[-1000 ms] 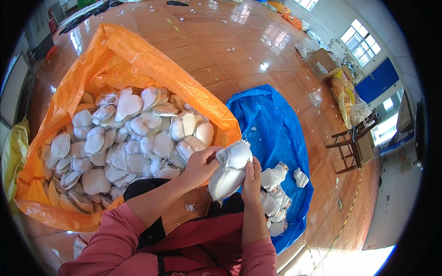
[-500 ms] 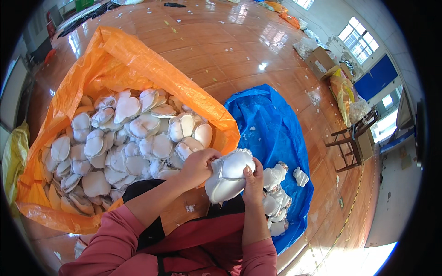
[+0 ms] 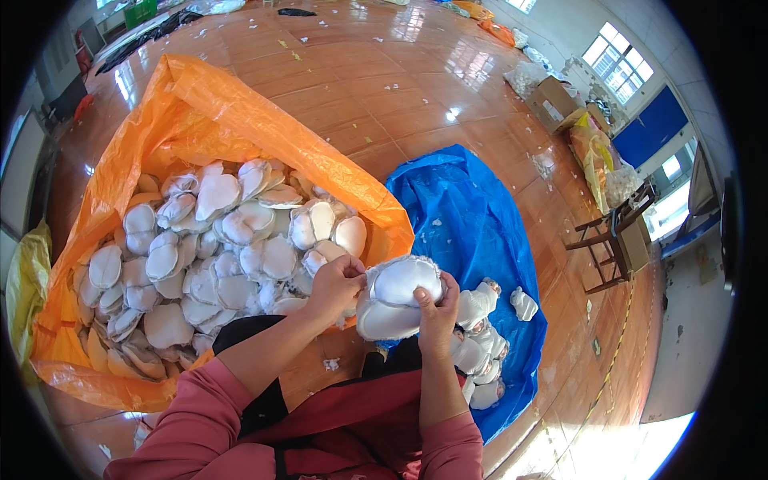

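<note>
A white padded piece (image 3: 398,294), slipper-like in shape with a seam across it and fuzzy edges, is held up in front of me between both hands. My right hand (image 3: 436,316) grips its right side, thumb on top and fingers behind. At its left edge, my left hand (image 3: 338,284) is closed in a pinch; its fingertips are partly hidden. To the left, a large orange bag (image 3: 264,120) lies open, full of similar white pieces (image 3: 232,256). On the right, a blue bag (image 3: 456,216) bears several bunched white pieces (image 3: 484,348), and one more white piece (image 3: 524,305) lies apart.
A wooden chair (image 3: 616,240) stands at the right, near cardboard boxes (image 3: 552,106) and filled bags along the wall. Fluff and scraps dot the tiled floor (image 3: 344,88). A yellow bag (image 3: 28,280) lies at the far left.
The white padded piece has been tilted and sits a little lower in my right hand, its thumb now further left on it. My left hand has shifted slightly left, near the edge.
</note>
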The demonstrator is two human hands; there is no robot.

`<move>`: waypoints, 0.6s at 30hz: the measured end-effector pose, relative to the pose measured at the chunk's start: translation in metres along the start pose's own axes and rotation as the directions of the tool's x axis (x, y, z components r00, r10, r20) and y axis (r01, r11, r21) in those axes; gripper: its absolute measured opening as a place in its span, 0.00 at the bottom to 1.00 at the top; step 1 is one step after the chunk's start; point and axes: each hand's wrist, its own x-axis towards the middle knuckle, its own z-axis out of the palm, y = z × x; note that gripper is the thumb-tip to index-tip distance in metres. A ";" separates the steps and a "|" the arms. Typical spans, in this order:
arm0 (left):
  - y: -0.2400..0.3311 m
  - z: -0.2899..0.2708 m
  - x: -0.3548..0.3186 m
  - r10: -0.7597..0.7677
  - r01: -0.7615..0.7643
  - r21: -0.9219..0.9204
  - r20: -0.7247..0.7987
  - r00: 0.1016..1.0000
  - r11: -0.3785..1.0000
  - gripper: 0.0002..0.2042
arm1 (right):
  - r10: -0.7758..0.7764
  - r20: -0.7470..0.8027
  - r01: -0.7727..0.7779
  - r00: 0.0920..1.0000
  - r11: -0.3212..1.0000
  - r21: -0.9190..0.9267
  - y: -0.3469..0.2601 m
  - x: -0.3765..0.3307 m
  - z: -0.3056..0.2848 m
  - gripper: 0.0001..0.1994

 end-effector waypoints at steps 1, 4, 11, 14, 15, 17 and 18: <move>0.001 0.000 -0.001 -0.035 0.035 -0.024 0.015 0.999 0.999 0.03 | -0.022 -0.002 0.022 1.000 1.000 -0.021 0.000 -0.001 0.001 0.35; 0.006 0.005 -0.005 -0.159 0.159 -0.028 -0.008 0.987 0.987 0.03 | -0.081 -0.011 0.080 0.997 0.994 -0.071 0.002 -0.002 0.003 0.35; -0.013 0.003 -0.007 -0.108 0.127 -0.029 0.361 0.926 0.991 0.18 | -0.113 -0.054 0.107 0.992 0.988 -0.112 0.002 0.001 0.000 0.28; -0.002 0.007 -0.018 -0.080 0.172 -0.135 0.511 0.856 0.976 0.20 | -0.084 -0.055 0.071 0.995 0.977 -0.201 0.005 0.004 -0.010 0.27; 0.002 0.008 -0.021 -0.110 0.207 -0.120 0.543 0.832 0.971 0.21 | -0.068 -0.050 0.053 0.996 0.968 -0.245 0.005 0.004 -0.012 0.27; 0.010 0.007 -0.022 -0.204 0.273 -0.028 0.592 0.780 0.961 0.24 | -0.048 -0.023 0.043 0.999 0.980 -0.196 0.002 0.004 -0.011 0.27; 0.008 0.006 -0.022 -0.200 0.271 -0.034 0.588 0.784 0.962 0.24 | -0.039 -0.009 0.037 0.999 0.984 -0.172 0.001 0.004 -0.011 0.27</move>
